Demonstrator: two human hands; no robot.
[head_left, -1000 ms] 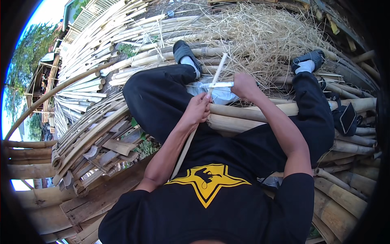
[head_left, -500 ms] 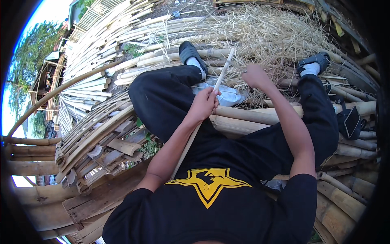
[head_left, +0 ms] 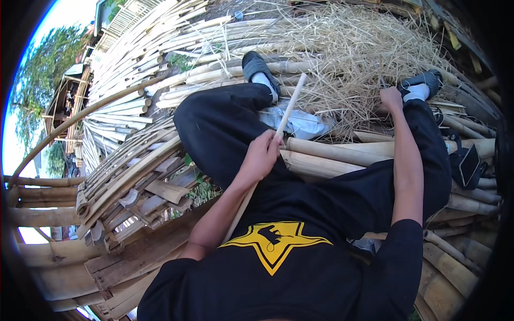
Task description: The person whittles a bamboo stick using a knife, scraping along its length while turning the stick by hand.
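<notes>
My left hand (head_left: pixel 261 156) is closed round a long, pale bamboo strip (head_left: pixel 292 104). The strip slants up and away past my fingers, and its lower part runs back under my left forearm toward my shirt. Farther right, my right hand (head_left: pixel 392 99) is a fist beside my right shoe, apart from the strip. A thin, dark knife blade (head_left: pixel 382 80) sticks up from that fist; its handle is hidden in my fingers. A heap of pale, curly shavings (head_left: pixel 348 64) lies beyond both hands.
Bamboo poles (head_left: pixel 332 152) lie across in front of me, with a whitish plastic bag (head_left: pixel 300 124) behind them. Split bamboo pieces (head_left: pixel 166 190) are stacked at left. A phone (head_left: pixel 469 165) rests on a dark bag at right. A curved pole (head_left: pixel 85 119) arches across the left side.
My right hand has swung right, from near the strip's far end to beside my right shoe. My left hand has drawn slightly nearer, and the strip's tip has come nearer with it.
</notes>
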